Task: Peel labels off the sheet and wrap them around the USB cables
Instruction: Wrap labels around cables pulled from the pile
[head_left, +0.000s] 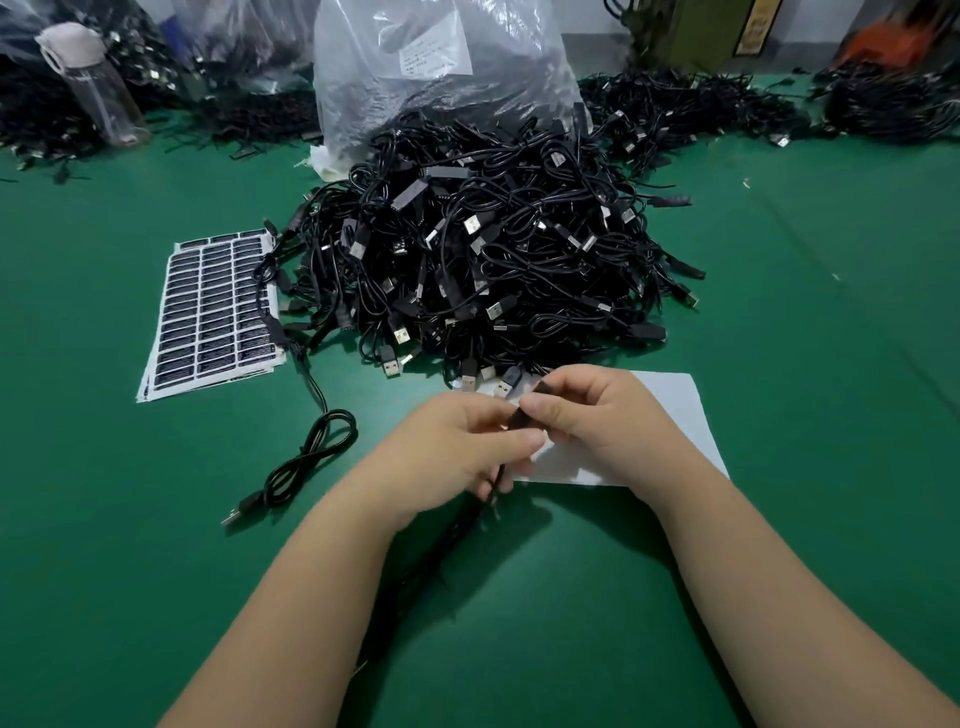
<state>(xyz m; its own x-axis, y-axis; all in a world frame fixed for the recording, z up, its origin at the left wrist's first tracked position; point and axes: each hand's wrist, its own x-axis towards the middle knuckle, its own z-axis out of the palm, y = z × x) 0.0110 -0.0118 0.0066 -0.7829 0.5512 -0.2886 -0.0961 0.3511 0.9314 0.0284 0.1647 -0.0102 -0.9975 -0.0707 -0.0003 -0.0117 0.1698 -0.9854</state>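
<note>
My left hand and my right hand meet over the near middle of the green table. Both pinch one black USB cable between fingertips; the cable hangs down from my left hand, blurred. Whether a label is on it is hidden by my fingers. Under my right hand lies a white sheet. A sheet of black labels lies to the left. A big pile of black USB cables sits just behind my hands.
One coiled cable lies apart to the left of my hands. A clear plastic bag stands behind the pile. A clear water bottle stands at the far left. More cable heaps line the back edge.
</note>
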